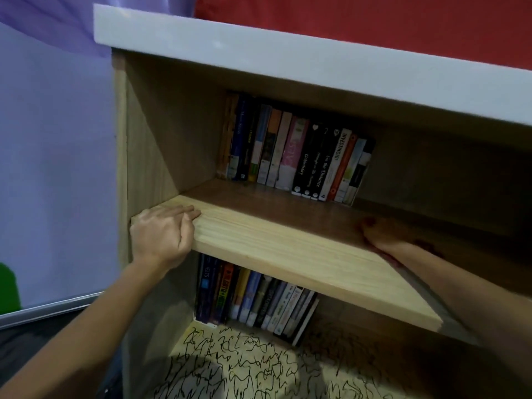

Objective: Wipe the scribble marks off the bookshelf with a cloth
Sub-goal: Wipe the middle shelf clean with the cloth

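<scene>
A wooden bookshelf (pixel 123 156) with a white top fills the view. Black scribble marks (pixel 247 367) cover the lit surface of the bottom shelf. My left hand (pixel 161 231) grips the front left corner of the middle shelf (pixel 288 249), fingers on top and thumb below. In shadow at the right of that shelf, my right hand (pixel 383 234) lies palm down on a reddish cloth (pixel 388 258) and presses it onto the board. Only small bits of the cloth show around the hand.
A row of upright books (pixel 293 151) stands at the back of the middle shelf, and another row (pixel 256 300) stands at the back of the bottom shelf. A lilac wall is to the left, and red fabric lies above the white top (pixel 288 56).
</scene>
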